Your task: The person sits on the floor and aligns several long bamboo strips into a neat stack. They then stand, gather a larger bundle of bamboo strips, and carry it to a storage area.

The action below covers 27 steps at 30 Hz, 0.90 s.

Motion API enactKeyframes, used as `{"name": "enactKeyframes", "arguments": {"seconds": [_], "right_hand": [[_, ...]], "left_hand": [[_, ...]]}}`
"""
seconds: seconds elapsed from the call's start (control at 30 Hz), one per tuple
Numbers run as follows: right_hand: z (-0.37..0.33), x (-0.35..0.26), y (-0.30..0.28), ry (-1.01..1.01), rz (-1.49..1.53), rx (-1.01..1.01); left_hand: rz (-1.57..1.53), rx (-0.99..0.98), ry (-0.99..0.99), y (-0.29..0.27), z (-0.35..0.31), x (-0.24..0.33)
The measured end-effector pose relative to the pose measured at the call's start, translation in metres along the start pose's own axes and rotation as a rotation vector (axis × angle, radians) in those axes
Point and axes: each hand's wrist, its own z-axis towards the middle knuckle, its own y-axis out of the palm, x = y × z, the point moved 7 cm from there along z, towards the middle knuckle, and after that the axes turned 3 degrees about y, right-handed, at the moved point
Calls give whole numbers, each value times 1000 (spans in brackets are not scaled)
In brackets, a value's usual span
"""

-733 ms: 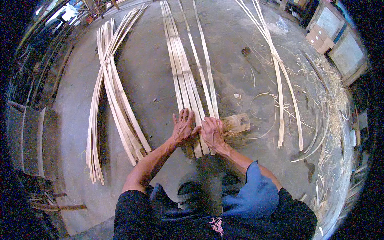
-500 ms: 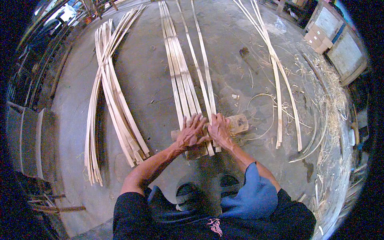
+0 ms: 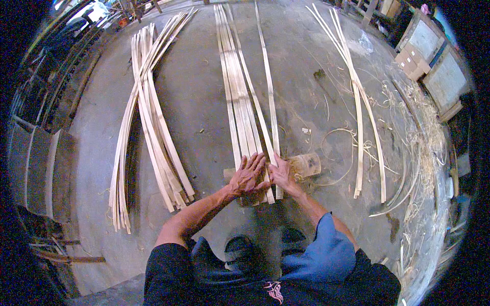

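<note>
Several long, pale bamboo strips [image 3: 238,97] lie side by side, running away from me, their near ends resting across a short log [image 3: 309,164]. My left hand [image 3: 248,176] lies flat over the near ends with its fingers outstretched. Just to its right, my right hand [image 3: 282,172] is closed on the rightmost strips at the log. One of these, a single strip [image 3: 269,86], stands a little apart from the bunch along its length. The hands almost touch, and they hide part of the log and strips.
On the left, two bundles of strips [image 3: 153,117] cross each other on the floor. A few more crossed strips [image 3: 359,122] lie on the right, near curled shavings [image 3: 418,168]. Boards [image 3: 445,81] and a cardboard box [image 3: 412,62] stand at the far right.
The left one of the two separate strips has moved left against the bunch, while the other stays apart. My left hand has flattened across the strips. The view has shifted slightly.
</note>
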Motion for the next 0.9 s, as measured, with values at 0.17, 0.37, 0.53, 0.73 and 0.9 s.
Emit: {"name": "enactKeyframes", "arguments": {"seconds": [0.17,0.37,0.53,0.73,0.9], "right_hand": [[3,6,4,17,-31,-36],[12,-3,6,-167,-255,12],[17,-22,2,-290,-302,65],[-6,-40,6,-220,-641,-90],[-16,-51,0,-215,-731,80]], "left_hand": [[-17,-43,-28,3,1,-1],[-43,-80,-19,4,2,-5],[-39,-99,7,2,0,-4],[-48,-121,-18,4,2,-7],[-93,-125,-28,9,3,-10]]}}
